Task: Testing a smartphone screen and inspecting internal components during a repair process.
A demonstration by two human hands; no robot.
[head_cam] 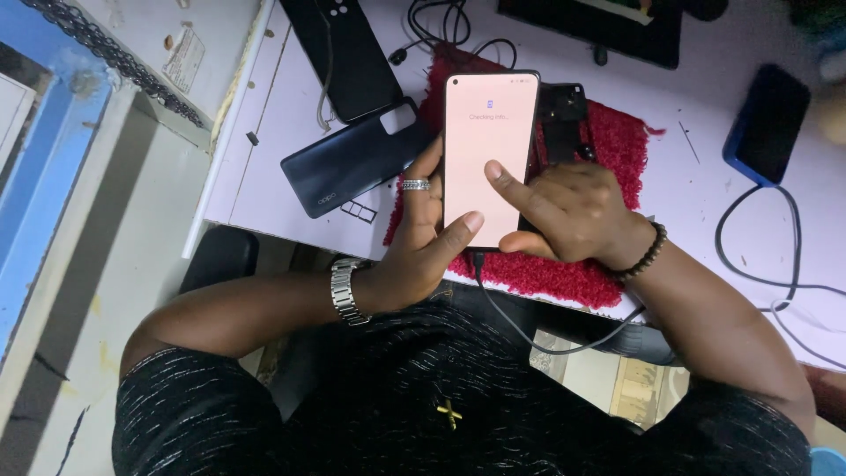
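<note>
We see a dark phone back cover (352,163) at ten o'clock on the counter (264,185). At centre, our left hand (423,242) has its grip closed around a lit smartphone (487,154) above a red mat (617,141). Our right hand (564,211) touches its screen with the thumb, fingers curled. A blue-cased phone (767,123) lies at two o'clock.
</note>
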